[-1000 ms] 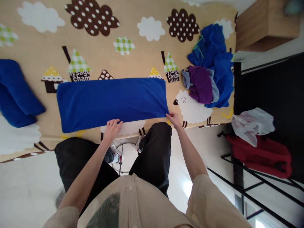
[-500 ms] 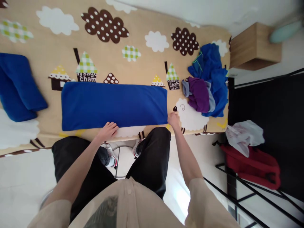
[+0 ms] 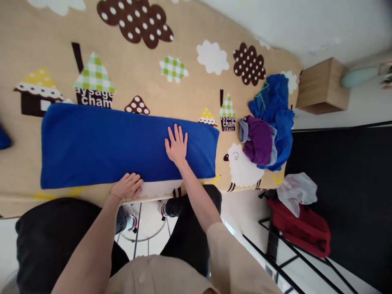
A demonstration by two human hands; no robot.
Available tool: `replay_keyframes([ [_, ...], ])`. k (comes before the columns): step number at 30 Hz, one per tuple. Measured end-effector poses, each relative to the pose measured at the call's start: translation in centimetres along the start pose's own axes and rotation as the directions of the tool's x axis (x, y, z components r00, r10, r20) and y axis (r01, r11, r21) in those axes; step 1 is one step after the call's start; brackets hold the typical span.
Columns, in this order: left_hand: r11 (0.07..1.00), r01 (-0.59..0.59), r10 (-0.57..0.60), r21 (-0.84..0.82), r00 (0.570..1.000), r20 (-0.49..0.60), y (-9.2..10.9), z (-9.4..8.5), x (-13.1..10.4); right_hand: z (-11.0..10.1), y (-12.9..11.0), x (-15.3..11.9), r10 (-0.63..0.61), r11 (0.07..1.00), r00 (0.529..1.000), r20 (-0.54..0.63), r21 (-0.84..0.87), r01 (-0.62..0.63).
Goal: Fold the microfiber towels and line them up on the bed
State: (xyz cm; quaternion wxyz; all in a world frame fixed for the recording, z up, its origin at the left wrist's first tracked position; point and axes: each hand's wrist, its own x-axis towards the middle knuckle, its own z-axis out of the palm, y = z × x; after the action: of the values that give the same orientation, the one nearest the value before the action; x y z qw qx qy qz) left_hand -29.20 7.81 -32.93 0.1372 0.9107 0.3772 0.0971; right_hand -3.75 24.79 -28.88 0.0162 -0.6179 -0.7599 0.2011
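Observation:
A blue towel (image 3: 104, 147), folded into a long flat strip, lies across the patterned bedspread in front of me. My right hand (image 3: 177, 147) rests palm down on its right half, fingers spread. Along the towel's near edge lies my left hand (image 3: 127, 186), its fingers loosely bent and touching the border, with nothing visibly gripped. The towel's surface looks smooth, and its right end stops just short of a printed sheep.
Crumpled blue cloth (image 3: 277, 118) and a purple garment (image 3: 259, 139) are heaped at the right. Part of another blue cloth (image 3: 3, 139) shows at the left edge. A wooden box (image 3: 324, 85) stands beyond; a red bag (image 3: 300, 226) and white plastic bag (image 3: 297, 190) are lower right.
My right hand has left the towel's near right corner and now lies flat on top of it, farther left. The view has shifted closer and to the right.

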Motion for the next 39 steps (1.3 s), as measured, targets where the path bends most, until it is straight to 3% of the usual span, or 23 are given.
replay_keyframes([
  [4, 1.0, 0.022, -0.022, 0.003, 1.0, -0.005, 0.3, -0.5, 0.3, -1.9, 2.7, 0.4, -0.056, 0.992, 0.993, 0.104, -0.106, 0.067],
  [10, 1.0, -0.015, 0.016, 0.016, 0.997, -0.08, 0.3, -1.2, 0.7, -5.1, 11.5, 2.6, 0.034, 0.978, 0.995, -0.092, -0.201, -0.052],
  [13, 1.0, -0.013, 0.012, -0.006, 0.995, -0.095, 0.3, -1.3, 0.8, -6.8, 15.1, 3.7, -0.004, 0.979, 0.993, -0.117, -0.201, -0.02],
  [16, 1.0, -0.006, 0.004, -0.016, 0.996, -0.092, 0.3, -1.3, 0.8, -9.0, 17.2, 4.4, -0.113, 0.983, 0.991, -0.067, -0.155, 0.101],
  [19, 1.0, -0.018, 0.018, 0.012, 0.996, -0.086, 0.3, -1.1, 0.7, -11.5, 18.5, 5.1, -0.131, 0.982, 0.987, 0.092, -0.125, 0.142],
  [23, 0.999, -0.019, 0.023, 0.04, 0.995, -0.093, 0.2, -0.9, 0.6, -13.7, 20.1, 6.4, 0.006, 0.982, 0.946, 0.324, -0.18, 0.055],
  [26, 0.999, -0.025, 0.028, 0.042, 0.995, -0.093, 0.2, -1.1, 0.8, -14.0, 21.3, 7.4, 0.056, 0.965, 0.937, 0.346, -0.259, 0.038],
  [29, 0.999, -0.028, 0.032, 0.043, 0.996, -0.086, 0.3, -1.2, 0.8, -13.7, 22.6, 7.8, 0.101, 0.954, 0.958, 0.267, -0.3, -0.017],
  [32, 0.999, -0.028, 0.031, 0.038, 0.996, -0.082, 0.3, -1.1, 0.8, -13.1, 22.6, 6.9, 0.191, 0.944, 0.981, 0.04, -0.281, -0.172],
  [34, 0.999, -0.023, 0.026, 0.032, 0.996, -0.082, 0.3, -1.0, 0.7, -12.1, 21.1, 5.3, 0.242, 0.923, 0.952, -0.188, -0.259, -0.285],
  [36, 1.0, -0.018, 0.02, 0.025, 0.996, -0.084, 0.3, -1.0, 0.7, -10.5, 18.8, 3.3, 0.232, 0.916, 0.916, -0.326, -0.245, -0.319],
  [37, 1.0, -0.017, 0.019, 0.021, 0.996, -0.085, 0.3, -1.0, 0.7, -9.6, 17.6, 2.3, 0.196, 0.927, 0.927, -0.319, -0.249, -0.281],
  [39, 1.0, -0.02, 0.021, 0.014, 0.996, -0.092, 0.3, -1.0, 0.8, -7.9, 15.9, 0.8, 0.077, 0.958, 0.982, -0.172, -0.259, -0.121],
])
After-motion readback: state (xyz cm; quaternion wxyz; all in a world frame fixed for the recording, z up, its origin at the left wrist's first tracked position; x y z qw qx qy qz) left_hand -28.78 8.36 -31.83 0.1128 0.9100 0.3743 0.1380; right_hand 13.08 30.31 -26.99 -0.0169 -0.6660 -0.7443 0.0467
